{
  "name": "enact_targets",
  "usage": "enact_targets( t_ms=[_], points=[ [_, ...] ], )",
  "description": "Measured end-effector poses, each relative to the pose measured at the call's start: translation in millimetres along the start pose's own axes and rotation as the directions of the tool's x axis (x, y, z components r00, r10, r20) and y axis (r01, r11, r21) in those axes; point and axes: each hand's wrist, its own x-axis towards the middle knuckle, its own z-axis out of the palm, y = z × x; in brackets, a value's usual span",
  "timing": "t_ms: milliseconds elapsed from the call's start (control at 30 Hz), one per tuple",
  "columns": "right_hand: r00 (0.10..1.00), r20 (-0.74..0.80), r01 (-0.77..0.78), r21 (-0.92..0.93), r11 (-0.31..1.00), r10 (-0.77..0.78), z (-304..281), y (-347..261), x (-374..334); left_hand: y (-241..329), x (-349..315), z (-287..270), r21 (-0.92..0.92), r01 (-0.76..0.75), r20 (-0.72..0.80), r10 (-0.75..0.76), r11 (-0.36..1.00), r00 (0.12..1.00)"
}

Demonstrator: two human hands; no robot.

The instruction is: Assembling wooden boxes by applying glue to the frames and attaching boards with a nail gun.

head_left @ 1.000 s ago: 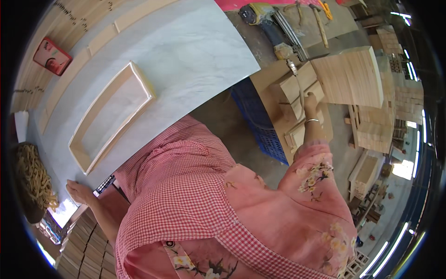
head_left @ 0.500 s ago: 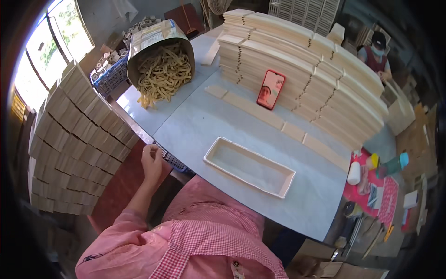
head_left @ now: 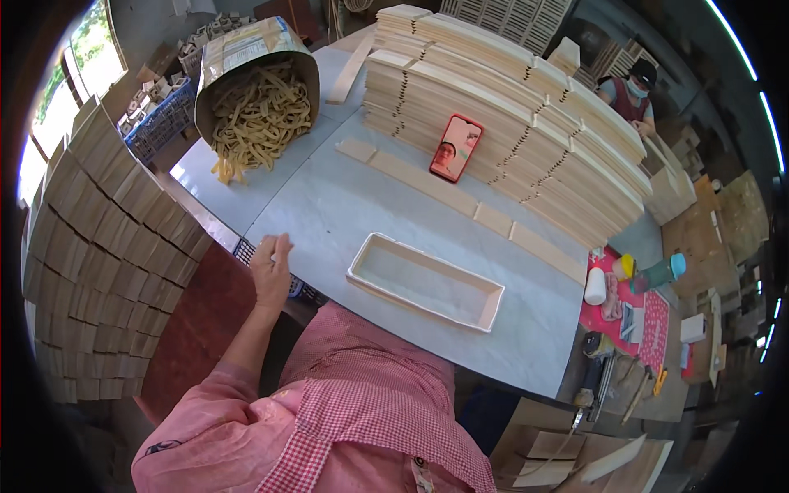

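My left hand (head_left: 271, 267) is at the table's left front edge, just above a dark blue plastic crate (head_left: 306, 292) partly hidden below the tabletop. Its fingers are loosely bent and somewhat apart, and I see nothing in them. My right hand is out of view. A long, shallow rectangular frame of pale wood (head_left: 423, 306) lies on the grey-blue tabletop (head_left: 320, 218) in front of me, with the table surface colour showing inside it. Beyond it, a row of flat pale wooden strips (head_left: 436, 191) crosses the table.
Grooved wooden boards (head_left: 493, 107) are piled high at the back, with a red-cased phone (head_left: 456, 148) leaning against them. A tipped container (head_left: 255, 49) spills yellowish bands (head_left: 267, 115). Stacked wooden pieces (head_left: 107, 271) stand left. Bottles (head_left: 596, 287) and tools sit right; a masked co-worker (head_left: 633, 94) is beyond.
My left hand has risen slightly and turned, its fingers now pointing up and toward the table. My view has shifted to the right; the frame and the boards stay put.
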Motion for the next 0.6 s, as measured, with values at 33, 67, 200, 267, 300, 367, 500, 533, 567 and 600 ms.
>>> enact_targets(
  t_ms=[33, 67, 200, 267, 300, 367, 500, 533, 567, 600],
  points=[
    [0.988, -0.082, 0.14, 0.155, 0.978, -0.129, 6.0, -2.5, 1.9, 11.3, 0.8, 7.7, -0.045, -0.07, -0.006, 0.07, 0.997, 0.998],
    [0.955, -0.18, 0.283, 0.294, 0.913, -0.238, 17.9, -3.5, 7.9, 21.2, -1.3, 14.0, -0.091, -0.144, -0.013, 0.143, 0.985, 0.99],
    [0.723, -0.365, 0.68, 0.526, 0.511, -0.587, 39.0, -80.8, -72.0, 65.9, -25.9, 27.6, -0.194, -0.126, 0.201, 0.165, 0.973, 0.966],
    [0.475, -0.289, 0.767, 0.598, 0.231, -0.831, 32.9, -127.5, -153.2, 88.2, -42.8, 32.4, -0.298, -0.052, 0.373, 0.166, 0.953, 0.913],
    [0.408, -0.102, 0.724, 0.642, 0.253, -0.907, 20.0, -146.3, -192.2, 95.3, -49.2, 34.0, -0.352, 0.016, 0.457, 0.157, 0.936, 0.875],
    [0.126, 0.037, 0.573, 0.813, 0.103, -0.991, 22.8, -175.8, -238.8, 108.8, -58.0, 31.9, -0.456, 0.235, 0.578, 0.084, 0.858, 0.812],
    [-0.386, 0.024, 0.708, 0.649, -0.279, -0.922, 5.4, -230.7, -295.7, 104.7, -61.7, 7.9, -0.453, 0.654, 0.766, -0.112, 0.606, 0.633],
    [-0.466, 0.027, 0.707, 0.612, -0.354, -0.885, 6.4, -239.5, -301.9, 101.7, -59.8, 1.7, -0.421, 0.739, 0.799, -0.171, 0.526, 0.577],
    [-0.541, 0.034, 0.698, 0.576, -0.426, -0.84, 8.2, -245.3, -306.5, 99.1, -58.9, -3.1, -0.384, 0.813, 0.829, -0.225, 0.438, 0.513],
    [-0.542, 0.035, 0.696, 0.579, -0.425, -0.84, 11.3, -249.7, -309.3, 95.7, -60.9, -6.3, -0.382, 0.813, 0.828, -0.229, 0.439, 0.512]
  ],
)
